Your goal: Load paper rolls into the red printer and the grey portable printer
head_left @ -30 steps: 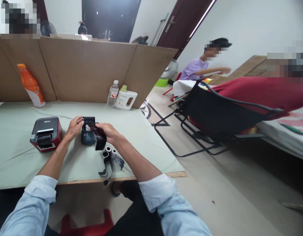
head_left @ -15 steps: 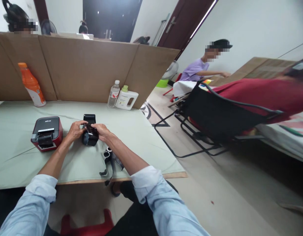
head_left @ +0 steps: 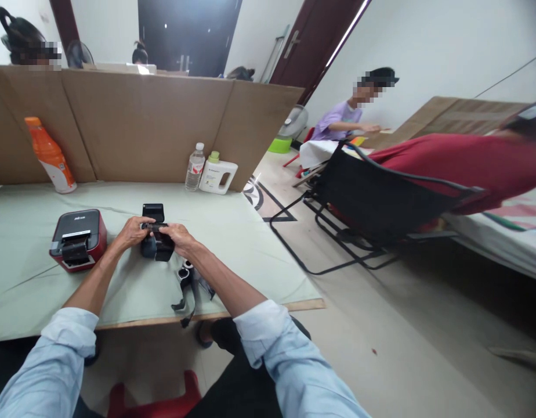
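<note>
Both hands, left hand (head_left: 131, 232) and right hand (head_left: 176, 237), clasped the small black printer (head_left: 155, 244) mid-table (head_left: 233, 232), apparently pressing its ribbon in; seating needed care.

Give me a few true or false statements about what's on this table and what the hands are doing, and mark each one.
1. Both the left hand and the right hand are on the small black printer. True.
2. The red printer lies right of the hands. False: it lies to their left.
3. The orange bottle stands against the cardboard wall. True.
4. The clear water bottle lies on its side. False: it stands upright beside the white jug.
</note>
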{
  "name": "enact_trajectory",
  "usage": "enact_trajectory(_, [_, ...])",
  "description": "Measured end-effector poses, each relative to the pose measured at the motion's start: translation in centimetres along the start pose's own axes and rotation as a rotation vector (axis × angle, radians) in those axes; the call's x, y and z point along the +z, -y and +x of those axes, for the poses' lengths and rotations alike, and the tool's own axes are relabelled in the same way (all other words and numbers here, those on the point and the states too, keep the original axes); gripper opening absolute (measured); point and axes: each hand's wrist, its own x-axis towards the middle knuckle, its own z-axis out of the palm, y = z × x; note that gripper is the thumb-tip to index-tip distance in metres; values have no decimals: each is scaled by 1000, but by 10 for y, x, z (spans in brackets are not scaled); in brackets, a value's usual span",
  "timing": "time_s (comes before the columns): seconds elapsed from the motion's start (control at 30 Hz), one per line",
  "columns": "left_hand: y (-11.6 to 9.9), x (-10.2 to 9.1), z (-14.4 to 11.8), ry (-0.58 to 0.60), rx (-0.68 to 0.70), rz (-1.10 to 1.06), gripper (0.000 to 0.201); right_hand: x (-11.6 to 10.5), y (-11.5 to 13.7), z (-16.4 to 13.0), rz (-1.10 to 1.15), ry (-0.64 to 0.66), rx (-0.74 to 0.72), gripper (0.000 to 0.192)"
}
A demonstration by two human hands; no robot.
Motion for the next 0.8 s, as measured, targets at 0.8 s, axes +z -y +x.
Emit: enact_trajectory(0.8, [15,-5,-2,89,210,109,44,-7,-13,-10,-314,30,-115,17])
